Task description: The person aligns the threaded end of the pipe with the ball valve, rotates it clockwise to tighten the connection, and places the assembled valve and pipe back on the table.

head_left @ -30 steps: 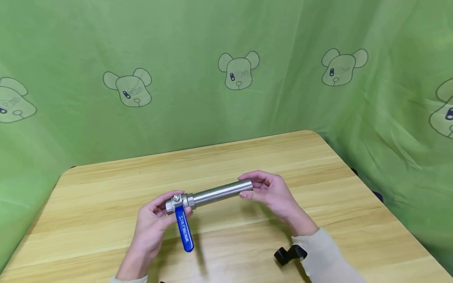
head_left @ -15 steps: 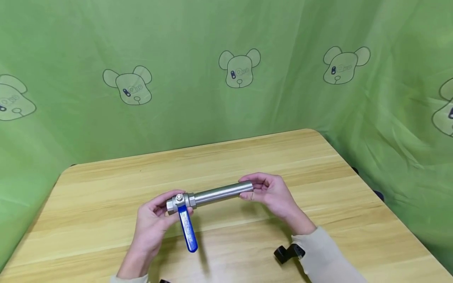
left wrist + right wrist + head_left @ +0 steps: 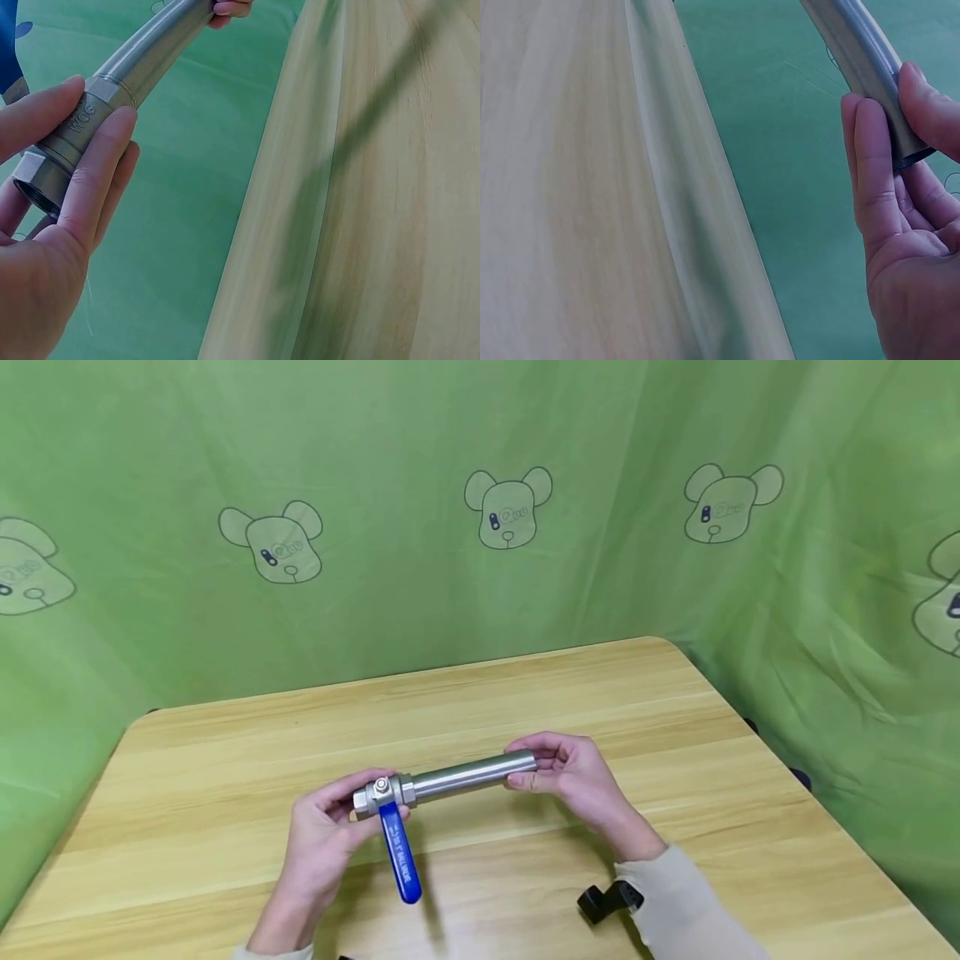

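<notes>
Ball valve [image 3: 386, 795] & steel pipe [image 3: 474, 777] are joined end to end in one line, so I'd judge that connection made, at least to the point of holding together. Can't tell how tight; threads at the joint aren't visible. Rest is open to q.: the valve's outer port [image 3: 42, 193] has nothing fitted, and no fitting shows on the pipe's far end [image 3: 913, 159] either. Blue lever handle [image 3: 401, 853] sits crosswise to the pipe, pointing back twd the person; going by that, flow is prob. blocked, but the bore inside isn't visible.

Assy is held up off the wood-grain table [image 3: 225, 793], approx. mid-table, w/ its shadow below. L hand [image 3: 67, 202] has fingers & thumb partly bent round the valve body, gap only as wide as the body. R hand [image 3: 581, 781] pinches the pipe near its far end, thumb on the near side, fingers opp.

Containers: no box, tray etc. in view. Only hollow parts are valve & pipe; outer port looks dark inside, contents n/a to judge.
</notes>
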